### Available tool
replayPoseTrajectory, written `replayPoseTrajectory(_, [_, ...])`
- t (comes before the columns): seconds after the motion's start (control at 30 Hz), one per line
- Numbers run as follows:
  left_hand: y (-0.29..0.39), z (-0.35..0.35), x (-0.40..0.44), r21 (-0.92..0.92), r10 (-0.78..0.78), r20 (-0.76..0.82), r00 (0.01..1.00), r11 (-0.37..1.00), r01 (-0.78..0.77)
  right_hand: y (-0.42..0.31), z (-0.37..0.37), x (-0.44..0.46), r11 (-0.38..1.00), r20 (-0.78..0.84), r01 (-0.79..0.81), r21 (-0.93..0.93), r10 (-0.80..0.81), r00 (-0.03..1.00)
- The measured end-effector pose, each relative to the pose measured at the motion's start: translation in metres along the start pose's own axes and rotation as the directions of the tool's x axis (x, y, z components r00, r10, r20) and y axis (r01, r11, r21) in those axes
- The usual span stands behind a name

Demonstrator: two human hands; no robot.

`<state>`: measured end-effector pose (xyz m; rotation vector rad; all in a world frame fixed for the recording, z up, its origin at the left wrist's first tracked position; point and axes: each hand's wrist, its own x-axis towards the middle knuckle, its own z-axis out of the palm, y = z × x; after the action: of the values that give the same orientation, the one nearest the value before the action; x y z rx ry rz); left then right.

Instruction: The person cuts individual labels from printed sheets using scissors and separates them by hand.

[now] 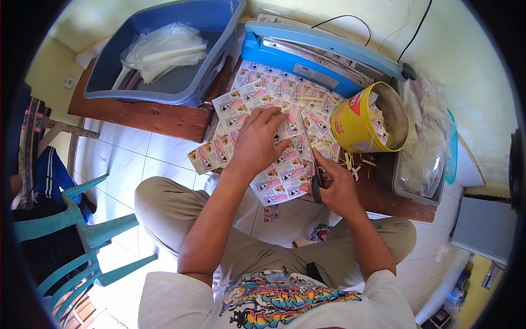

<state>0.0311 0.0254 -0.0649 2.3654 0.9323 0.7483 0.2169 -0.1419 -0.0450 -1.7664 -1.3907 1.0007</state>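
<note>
Printed label sheets [282, 178] lie overlapping on the low wooden table, some past its front edge. My left hand [257, 140] rests on them with its fingers spread, pressing the paper. Black-handled scissors [316, 185] are in my right hand [333, 183], whose fingers wrap round the handles. The blades point away from me over the sheets, and paper seems to lie along them. Small cut labels and yellowish strips are scattered to the right of the blades. Just beyond my right hand stands a yellow tub [350, 123] with cut labels inside.
A blue paper cutter [312, 68] stands at the back of the table. On the left is a blue bin [192, 93] holding clear plastic bags. A grey container [413, 194] with plastic bags stands on the right. A green chair [82, 241] is at lower left.
</note>
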Motion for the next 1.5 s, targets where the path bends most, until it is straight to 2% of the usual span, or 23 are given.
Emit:
replayPoseTrajectory(0.07, [-0.004,0.006,-0.001,0.017,-0.038,0.004,0.999,0.999,0.038,0.003,0.002,0.0,0.992,-0.004,0.052,-0.113,-0.053,0.999])
replayPoseTrajectory(0.1, [-0.005,0.007,-0.002,0.018,-0.037,0.002,0.999,0.999,0.036,0.001,0.002,0.0,0.992,-0.005,0.055,-0.114,-0.055,0.998])
replayPoseTrajectory(0.17, [-0.006,0.011,-0.002,0.067,-0.058,0.018,0.998,0.996,0.056,-0.005,0.002,0.0,0.938,-0.014,0.098,-0.332,-0.109,0.994])
replayPoseTrajectory(0.3, [-0.01,0.017,-0.002,0.089,-0.073,0.023,0.997,0.994,0.071,0.002,0.003,-0.002,0.937,-0.053,0.146,-0.317,-0.171,0.984])
replayPoseTrajectory(0.4, [-0.01,0.019,-0.001,0.104,-0.053,-0.011,0.999,0.993,0.053,-0.002,0.003,-0.003,0.928,-0.023,0.094,-0.361,-0.109,0.994])
replayPoseTrajectory(0.47, [-0.011,0.02,0.0,0.128,-0.048,-0.012,0.999,0.991,0.049,-0.008,0.005,-0.003,0.906,0.002,0.008,-0.422,-0.007,1.0])
replayPoseTrajectory(0.57, [-0.009,0.019,0.0,0.121,-0.064,0.031,0.997,0.991,0.059,-0.005,0.013,-0.003,0.862,-0.001,-0.003,-0.508,0.002,1.0])
replayPoseTrajectory(0.9, [-0.001,0.016,-0.001,0.191,-0.053,0.09,0.995,0.981,0.035,-0.017,0.023,0.001,0.789,-0.017,-0.004,-0.614,-0.009,1.0])
replayPoseTrajectory(0.97, [0.001,0.015,-0.002,0.192,-0.079,0.122,0.989,0.98,0.054,-0.026,0.022,0.0,0.756,0.025,-0.049,-0.652,0.086,0.996])
replayPoseTrajectory(1.2, [0.005,0.019,-0.005,0.223,-0.046,0.095,0.994,0.974,0.024,-0.022,0.025,-0.002,0.72,0.035,-0.001,-0.694,0.035,0.999])
replayPoseTrajectory(1.3, [0.009,0.019,-0.005,0.251,-0.083,0.147,0.986,0.967,0.044,-0.023,0.024,-0.003,0.7,0.037,0.022,-0.714,0.007,0.999])
replayPoseTrajectory(1.37, [0.009,0.022,-0.006,0.267,-0.033,0.131,0.991,0.964,-0.003,-0.026,0.02,-0.001,0.684,0.068,0.038,-0.728,0.017,0.998])
replayPoseTrajectory(1.5, [0.012,0.025,-0.009,0.212,-0.012,0.115,0.993,0.977,-0.013,-0.035,0.005,0.004,0.694,0.094,0.098,-0.714,-0.043,0.995])
